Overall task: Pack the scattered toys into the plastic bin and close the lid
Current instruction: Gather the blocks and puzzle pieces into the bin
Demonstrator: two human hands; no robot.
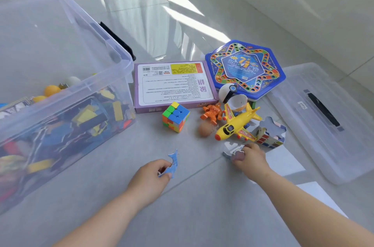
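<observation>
The clear plastic bin [121,64] stands at the left, partly filled with coloured puzzle pieces and balls. Its clear lid [323,121] lies flat on the floor at the right. My left hand [149,176] pinches a blue puzzle piece [172,161] just above the floor, in front of the bin. My right hand [251,157] grips pale puzzle pieces [232,152] on the floor. Beyond my hands lie a colour cube [175,116], an orange figure [212,113], a brown egg [204,129], a yellow toy plane [236,123] and a second cube [271,135].
A purple flat box [172,86] and a blue hexagonal game box [244,68] lie further back, with a white ball toy [227,92] and a white cup-shaped toy [238,102] in front of them. A wall base runs along the far right. White paper sheets lie under my right arm.
</observation>
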